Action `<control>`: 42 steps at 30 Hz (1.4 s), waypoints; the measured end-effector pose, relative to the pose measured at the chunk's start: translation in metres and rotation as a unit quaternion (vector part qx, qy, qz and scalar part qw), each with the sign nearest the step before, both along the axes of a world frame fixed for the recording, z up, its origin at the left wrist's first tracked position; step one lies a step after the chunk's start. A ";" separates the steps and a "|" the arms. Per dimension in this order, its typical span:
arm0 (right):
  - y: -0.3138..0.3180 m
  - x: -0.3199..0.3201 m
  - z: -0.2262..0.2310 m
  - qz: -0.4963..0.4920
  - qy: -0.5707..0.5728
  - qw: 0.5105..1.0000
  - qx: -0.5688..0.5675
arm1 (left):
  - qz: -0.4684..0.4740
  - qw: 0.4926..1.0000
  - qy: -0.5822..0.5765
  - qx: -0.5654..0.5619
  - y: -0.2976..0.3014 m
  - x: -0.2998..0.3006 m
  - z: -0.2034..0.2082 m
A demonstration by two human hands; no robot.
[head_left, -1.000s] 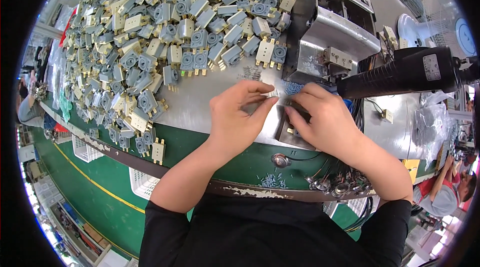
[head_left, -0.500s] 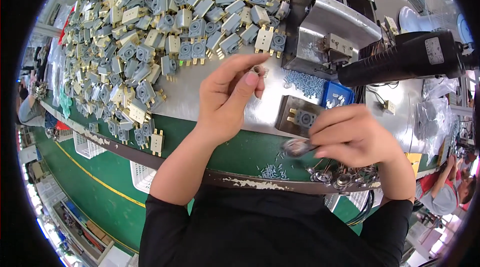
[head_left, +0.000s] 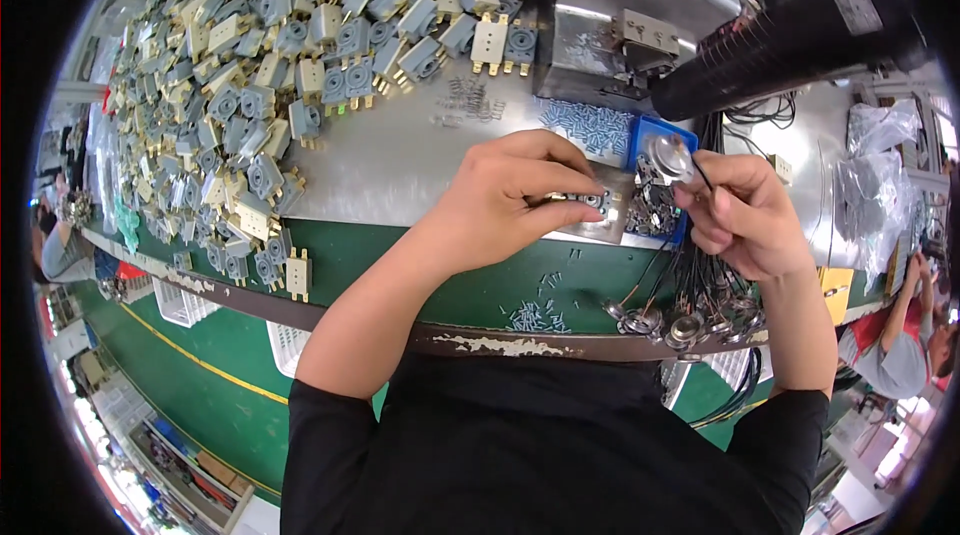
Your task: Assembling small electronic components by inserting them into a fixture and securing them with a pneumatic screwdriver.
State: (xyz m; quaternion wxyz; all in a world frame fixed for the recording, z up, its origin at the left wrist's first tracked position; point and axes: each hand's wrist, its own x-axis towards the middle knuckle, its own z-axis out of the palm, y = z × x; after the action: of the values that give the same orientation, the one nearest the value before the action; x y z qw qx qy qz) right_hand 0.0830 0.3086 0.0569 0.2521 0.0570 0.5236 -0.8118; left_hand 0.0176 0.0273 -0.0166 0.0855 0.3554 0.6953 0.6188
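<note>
My left hand reaches over a metal fixture block. Its thumb and index finger close in around a grey plastic housing seated in that block. The fingers cover much of the housing, and whatever small piece they pinch is hidden. In my right hand is a round silver metal disc part with a thin dark wire. The fingers pinch it by the wire side, and the disc hangs over a blue tray of small metal clips.
Grey and cream housings with brass prongs form a big pile at left. Loose springs and screws lie near a metal machine. A black cylindrical tool juts in from the right. Wired discs line the front edge.
My left hand has moved right and down to the housing in the fixture. My right hand has lifted the wired disc from near the front edge to above the blue tray.
</note>
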 end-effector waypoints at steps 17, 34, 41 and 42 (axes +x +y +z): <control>-0.027 0.000 0.003 -0.002 0.080 0.975 0.209 | 0.001 0.990 -0.002 -0.143 0.000 -0.002 0.015; -0.039 0.005 -0.010 0.000 0.202 0.928 0.314 | -0.013 0.999 -0.030 -0.004 0.005 0.000 0.000; -0.046 0.011 -0.016 -0.046 0.347 0.818 0.456 | -0.014 0.995 0.049 -0.082 0.008 0.003 0.001; -0.046 0.011 -0.017 -0.047 0.346 0.819 0.456 | -0.014 0.995 0.048 -0.082 0.008 0.003 0.002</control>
State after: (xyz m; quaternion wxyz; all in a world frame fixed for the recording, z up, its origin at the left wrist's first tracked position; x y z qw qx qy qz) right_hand 0.0941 0.2626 0.0396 -0.0387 -0.0950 0.8833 -0.4574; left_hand 0.0205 0.0350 -0.0151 0.0896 0.3865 0.7420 0.5403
